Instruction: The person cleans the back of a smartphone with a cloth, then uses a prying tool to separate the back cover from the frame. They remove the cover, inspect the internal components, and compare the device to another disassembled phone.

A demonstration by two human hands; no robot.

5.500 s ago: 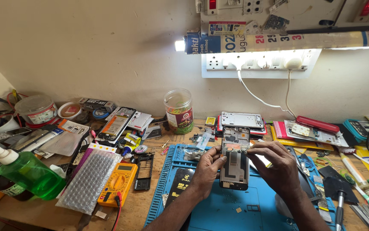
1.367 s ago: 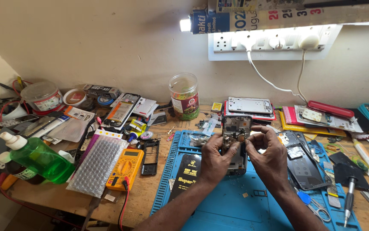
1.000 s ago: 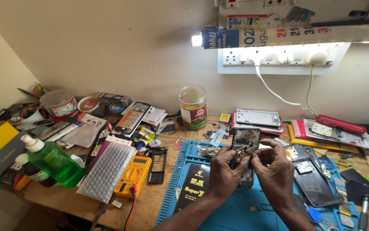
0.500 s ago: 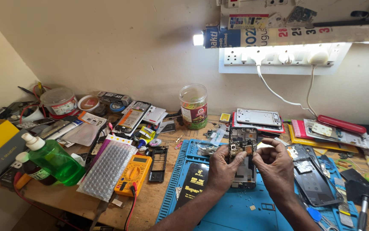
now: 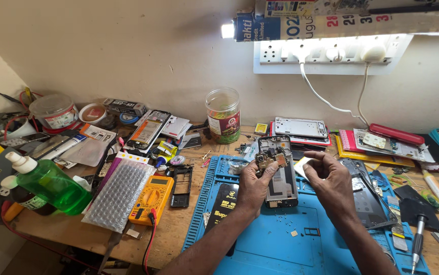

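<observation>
Bench (image 5: 179, 234) comes first, a wide wooden top that lies under both hands and holds a big mess of parts. On it, right under the hands, lies the blue mat (image 5: 301, 249). It has a raised rim, so I think it keeps tiny bits from rolling off.

Left of the left hand sit a bubble bag (image 5: 120, 193), a green bottle (image 5: 46, 181) and a yellow meter (image 5: 151, 198). They are well apart from the hands, off the mat, likely so the work spot stays free. A jar (image 5: 223, 114) stands behind the hands by the wall.

The phone (image 5: 279, 175) is open, with no back cover, and lies on the mat between the hands. Its lower end rests flat, so it stays put.

The left hand (image 5: 254, 186) is closed on the board (image 5: 271, 159). Thumb and fingers pinch this small part at the top of the phone and seem to lift it a bit off the phone. Holding it by the edges likely keeps fingers off the fine bits.

The right hand (image 5: 334, 181) hovers just right of the phone, not touching it. Its fingers are curled and the tips pinch together. I cannot tell if something tiny is held there.

Little screws (image 5: 283, 219) lie on the mat near the wrists, just below the phone, close by for easy picking.
</observation>
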